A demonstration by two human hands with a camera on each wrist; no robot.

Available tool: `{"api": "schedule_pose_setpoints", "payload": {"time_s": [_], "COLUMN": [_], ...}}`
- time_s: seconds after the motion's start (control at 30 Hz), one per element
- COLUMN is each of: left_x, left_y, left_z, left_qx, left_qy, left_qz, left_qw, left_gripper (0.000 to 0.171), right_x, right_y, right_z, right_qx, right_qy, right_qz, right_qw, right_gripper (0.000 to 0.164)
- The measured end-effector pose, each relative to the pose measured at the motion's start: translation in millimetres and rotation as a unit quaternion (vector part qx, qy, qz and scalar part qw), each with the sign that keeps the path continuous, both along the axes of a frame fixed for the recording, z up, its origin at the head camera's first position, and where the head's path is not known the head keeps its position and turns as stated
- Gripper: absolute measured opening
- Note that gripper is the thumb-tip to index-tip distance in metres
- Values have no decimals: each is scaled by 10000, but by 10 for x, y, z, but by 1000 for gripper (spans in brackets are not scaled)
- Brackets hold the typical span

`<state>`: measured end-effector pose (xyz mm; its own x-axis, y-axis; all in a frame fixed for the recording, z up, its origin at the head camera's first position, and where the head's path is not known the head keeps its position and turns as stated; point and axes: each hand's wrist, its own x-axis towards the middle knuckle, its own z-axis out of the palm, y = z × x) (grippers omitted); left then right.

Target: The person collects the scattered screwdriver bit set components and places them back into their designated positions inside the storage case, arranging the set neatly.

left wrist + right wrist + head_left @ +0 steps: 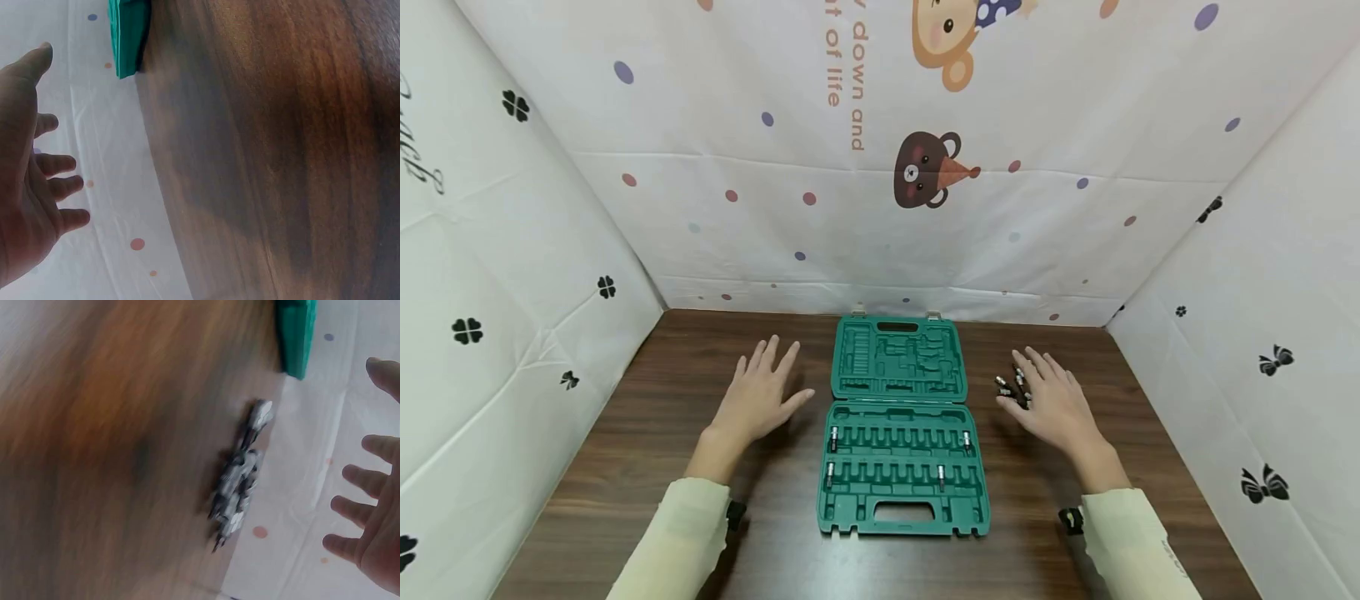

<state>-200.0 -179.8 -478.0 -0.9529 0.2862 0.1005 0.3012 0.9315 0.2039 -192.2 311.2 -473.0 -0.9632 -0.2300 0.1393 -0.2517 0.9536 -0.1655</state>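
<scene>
A green plastic tool case (902,504) lies opened flat on the table, its lid half toward the back. Several metal bit sockets stand in its slots, among them one bit socket (941,477) in the front row. To the case's left my left hand (756,396) hovers with fingers spread and holds nothing. My right hand (1054,404), fingers extended, is over the table to the case's right. Beside its thumb and fingertips lies a small pile of loose bit sockets (234,484), partly hidden by the hand in the head view.
The brown wooden table (647,467) is bordered by white printed cloth at the back (760,233) and both sides. The lid half (898,360) has two latches at its far edge. Dark wrist straps show at both sleeves.
</scene>
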Motion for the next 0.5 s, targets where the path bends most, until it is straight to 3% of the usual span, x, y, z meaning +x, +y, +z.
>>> {"api": "schedule_pose_setpoints", "payload": {"time_s": [0.13, 0.5], "left_x": [-2, -7], "left_y": [16, 4], "left_z": [-7, -63], "left_qx": [310, 1316], "left_qy": [-229, -962], "left_qz": [-65, -131], "left_qw": [9992, 9865], "left_gripper": [88, 88], "right_x": [-4, -36], "right_y": [124, 357], "right_z": [-62, -223], "right_qx": [-128, -1289], "right_qy": [13, -621], "right_qz": [76, -35], "right_qw": [9999, 9897], "right_gripper": [87, 81]}}
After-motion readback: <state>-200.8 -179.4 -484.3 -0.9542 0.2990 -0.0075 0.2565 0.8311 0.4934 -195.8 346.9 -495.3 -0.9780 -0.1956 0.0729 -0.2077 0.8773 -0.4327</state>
